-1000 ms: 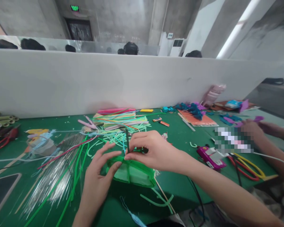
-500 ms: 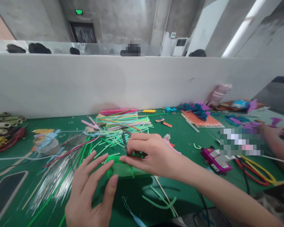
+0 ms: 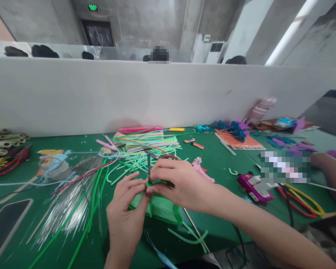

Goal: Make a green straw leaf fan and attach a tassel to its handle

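Note:
A translucent green fabric-like piece [image 3: 164,209] with darker green ribbed edges is under both hands, above the green table. My left hand [image 3: 128,205] is closed at its upper edge, thumb and fingertips pinching it. My right hand [image 3: 179,183] is closed around a slim dark tool [image 3: 149,168] that stands nearly upright at the same edge; my fingers hide its lower part, and I cannot make out its kind. The fingertips of both hands meet there. A pink-handled tool [image 3: 201,170] lies just beyond my right wrist.
Pastel strips [image 3: 148,140] are piled at the back. Thin clear strands [image 3: 72,209] and a phone [image 3: 8,231] lie left. To the right are a purple power strip [image 3: 254,190], red-and-yellow handles [image 3: 302,203] and another person's arm [image 3: 327,170]. A white partition [image 3: 168,97] bounds the table.
My left hand has moved right and up, from spread fingers to a pinch on the green piece's edge. The green piece has tilted, showing more of its ribbed side.

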`<state>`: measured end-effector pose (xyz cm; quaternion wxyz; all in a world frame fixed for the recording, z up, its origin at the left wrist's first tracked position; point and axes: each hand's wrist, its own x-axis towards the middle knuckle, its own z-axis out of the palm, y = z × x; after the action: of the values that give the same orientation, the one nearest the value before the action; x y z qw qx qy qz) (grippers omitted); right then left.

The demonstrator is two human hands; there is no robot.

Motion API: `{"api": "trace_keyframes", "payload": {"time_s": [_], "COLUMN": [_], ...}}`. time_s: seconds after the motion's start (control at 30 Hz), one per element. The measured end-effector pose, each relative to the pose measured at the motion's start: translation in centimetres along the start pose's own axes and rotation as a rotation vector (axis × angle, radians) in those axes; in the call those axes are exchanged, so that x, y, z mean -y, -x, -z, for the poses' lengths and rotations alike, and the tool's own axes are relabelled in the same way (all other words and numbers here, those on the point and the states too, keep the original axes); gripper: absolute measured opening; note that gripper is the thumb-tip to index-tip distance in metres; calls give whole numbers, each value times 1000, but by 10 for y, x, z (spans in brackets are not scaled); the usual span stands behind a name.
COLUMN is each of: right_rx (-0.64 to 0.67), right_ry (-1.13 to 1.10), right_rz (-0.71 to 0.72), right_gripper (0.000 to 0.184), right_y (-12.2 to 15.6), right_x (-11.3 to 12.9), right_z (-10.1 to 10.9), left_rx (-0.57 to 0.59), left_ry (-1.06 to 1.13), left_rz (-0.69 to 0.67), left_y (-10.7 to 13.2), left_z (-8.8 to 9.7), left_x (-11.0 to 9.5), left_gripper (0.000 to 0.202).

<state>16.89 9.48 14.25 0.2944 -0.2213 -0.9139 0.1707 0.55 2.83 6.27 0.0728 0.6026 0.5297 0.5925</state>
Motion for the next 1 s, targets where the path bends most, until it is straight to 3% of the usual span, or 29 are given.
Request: {"api": "trace_keyframes", "payload": {"time_s": [0.17, 0.27, 0.37, 0.53, 0.6, 0.67, 0.77, 0.8, 0.9, 1.0], "right_rx": [24, 50, 72, 31, -29, -100, -179, -188, -175, -124], "right_ry": [-241, -423, -557, -586, -558, -544, -519, -506, -471, -404], "right_rz": [-88, -201, -220, -223, -271, -287, -257, -253, -302, -353], "right_gripper": [4, 6, 4, 9, 12, 13, 15, 15, 17, 20], "right_y": [0, -1, -1, -3, -4, -6, -9, -10, -12, -12], "right_x": [-2, -7, -13, -16, -13, -10, -6, -5, -2, 0], "right_z": [5, 5, 2, -1, 0, 1, 2, 2, 1, -1], "left_rx": [106, 228, 369, 546, 489, 405, 432, 412, 300, 221], "left_ry": [133, 238, 358, 396, 280, 146, 132, 89, -19, -5], "left_rz": [129, 175, 181, 196, 209, 200, 213, 252, 435, 486], "left_y": [-2, -9, -23, -41, -38, -26, -2, 5, 12, 3], "left_z": [3, 7, 8, 10, 16, 26, 38, 39, 34, 28], "left_x": [-1, 5, 15, 20, 14, 7, 1, 2, 17, 41], "left_gripper": [6, 8, 9, 19, 20, 47, 89, 90, 54, 41]}}
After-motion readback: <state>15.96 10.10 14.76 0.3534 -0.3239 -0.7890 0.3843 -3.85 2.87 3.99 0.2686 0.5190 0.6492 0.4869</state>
